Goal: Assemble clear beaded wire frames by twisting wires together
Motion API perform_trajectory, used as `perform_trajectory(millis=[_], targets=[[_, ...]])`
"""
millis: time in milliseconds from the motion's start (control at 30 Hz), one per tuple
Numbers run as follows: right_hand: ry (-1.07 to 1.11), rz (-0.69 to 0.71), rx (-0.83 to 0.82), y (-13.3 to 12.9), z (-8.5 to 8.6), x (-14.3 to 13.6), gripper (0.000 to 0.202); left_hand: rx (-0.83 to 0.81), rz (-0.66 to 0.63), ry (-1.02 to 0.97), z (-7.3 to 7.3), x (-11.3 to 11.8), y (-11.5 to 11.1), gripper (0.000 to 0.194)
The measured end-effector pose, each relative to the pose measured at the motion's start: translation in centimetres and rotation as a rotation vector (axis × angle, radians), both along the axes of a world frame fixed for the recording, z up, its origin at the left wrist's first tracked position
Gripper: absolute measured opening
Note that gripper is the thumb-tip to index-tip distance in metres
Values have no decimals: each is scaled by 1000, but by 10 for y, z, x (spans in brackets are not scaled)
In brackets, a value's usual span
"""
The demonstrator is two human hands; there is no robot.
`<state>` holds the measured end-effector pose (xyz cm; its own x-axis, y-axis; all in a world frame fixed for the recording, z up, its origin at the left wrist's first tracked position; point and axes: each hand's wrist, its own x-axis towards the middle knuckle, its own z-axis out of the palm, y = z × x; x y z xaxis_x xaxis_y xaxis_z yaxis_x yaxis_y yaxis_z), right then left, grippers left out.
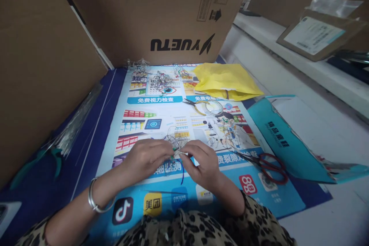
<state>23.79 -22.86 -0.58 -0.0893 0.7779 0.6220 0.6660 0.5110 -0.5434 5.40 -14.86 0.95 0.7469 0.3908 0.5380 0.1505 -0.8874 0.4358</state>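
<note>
Low in the middle of the view, my left hand pinches a thin wire piece with small green beads. My right hand faces it, thumb and forefinger closed on the same beaded wire piece. A tangle of thin wires lies just beyond the fingertips, and a dark blue strand hangs down between the hands. Both hands are over the printed poster. The fingertips partly hide the piece.
Red-handled scissors lie to the right, by a teal box. Yellow-handled pliers, a tape roll, a yellow bag and wire bundles are farther back. Teal pliers lie left. Cardboard stands behind.
</note>
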Motion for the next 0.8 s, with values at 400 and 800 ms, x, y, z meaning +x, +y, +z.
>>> perform_trajectory(millis=[400, 800], targets=[[-163, -31, 99, 4, -12, -3, 16, -6, -71, 9, 2, 1, 1, 12], [-154, -35, 144, 1, -7, -6, 13, -817, 170, 25, 7, 6, -3, 7]])
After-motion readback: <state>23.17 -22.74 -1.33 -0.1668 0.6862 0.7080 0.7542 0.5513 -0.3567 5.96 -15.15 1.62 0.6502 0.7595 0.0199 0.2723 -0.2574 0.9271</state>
